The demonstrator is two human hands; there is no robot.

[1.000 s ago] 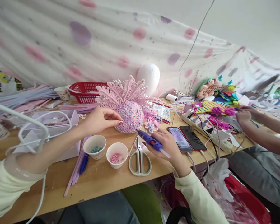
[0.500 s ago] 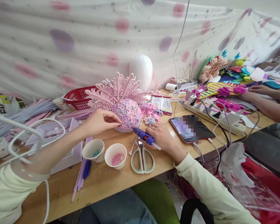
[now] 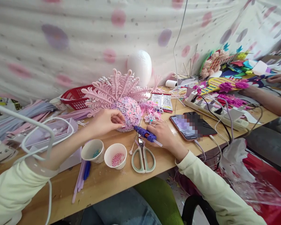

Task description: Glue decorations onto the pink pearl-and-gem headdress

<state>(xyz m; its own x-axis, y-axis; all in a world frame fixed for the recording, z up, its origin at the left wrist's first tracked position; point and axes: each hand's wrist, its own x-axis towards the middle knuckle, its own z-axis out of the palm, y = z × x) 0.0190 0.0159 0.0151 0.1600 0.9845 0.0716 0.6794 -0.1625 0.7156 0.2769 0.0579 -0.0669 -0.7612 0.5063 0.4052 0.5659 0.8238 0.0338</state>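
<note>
A rounded piece (image 3: 134,112) covered in pink and lilac flowers, with a pink feathery fan (image 3: 117,83) behind it, sits on the table in the head view. My left hand (image 3: 105,122) is at its lower left edge, thumb and fingertips pinched together. Whatever lies between them is too small to make out. My right hand (image 3: 163,134) rests on the table gripping a small blue glue gun (image 3: 144,133), whose nozzle points at the lower right edge of the flowers. Below are a paper cup (image 3: 107,160) of pink beads, another cup (image 3: 86,156) of teal beads and scissors (image 3: 136,164).
A red basket (image 3: 71,99) and a white foam head (image 3: 140,67) stand behind. Two phones (image 3: 184,128) and a power strip (image 3: 236,123) lie to the right. A white cable (image 3: 50,200) loops past my left forearm. Another person's arm (image 3: 259,98) reaches in at far right.
My left hand has moved slightly to the right along the flowers, its fingers more curled. The glue gun stays almost in place. At far right, one of the other person's hands has shifted right.
</note>
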